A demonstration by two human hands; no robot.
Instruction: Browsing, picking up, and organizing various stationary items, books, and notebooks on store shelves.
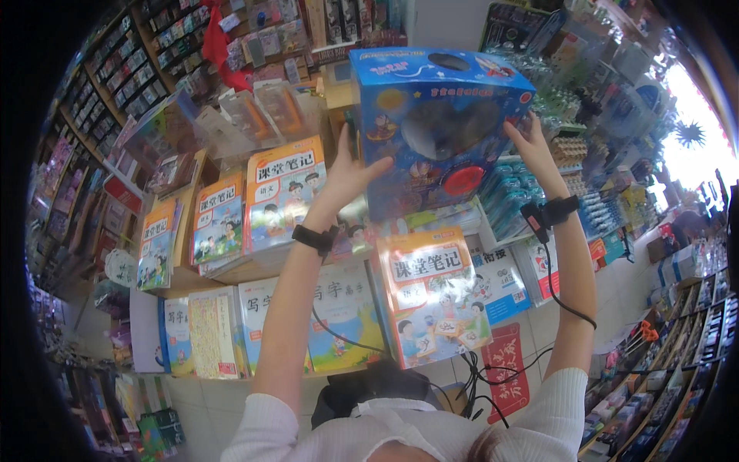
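Note:
A large blue cardboard box (pixel 427 133) with cartoon pictures, a heart-shaped window in front and an oval opening on top is held up between my hands. My left hand (pixel 352 173) grips its left side, thumb across the front and fingers along the side. At the box's right edge is my right hand (pixel 528 141), thumb on the front; its other fingers are partly hidden behind the box. Below the box lies an orange-and-blue workbook (pixel 436 294) in shiny wrapping. More workbooks of that kind (pixel 286 196) stand to the left, beneath my left forearm.
Writing workbooks (pixel 346 317) line the near display edge. Bagged teal goods (pixel 511 202) fill a white bin at right. Orange-backed packages (pixel 277 107) stand behind the books. Black cables (pixel 479 375) hang by a red banner (pixel 508 369) over the tiled floor. Full shelves (pixel 664 369) flank both sides.

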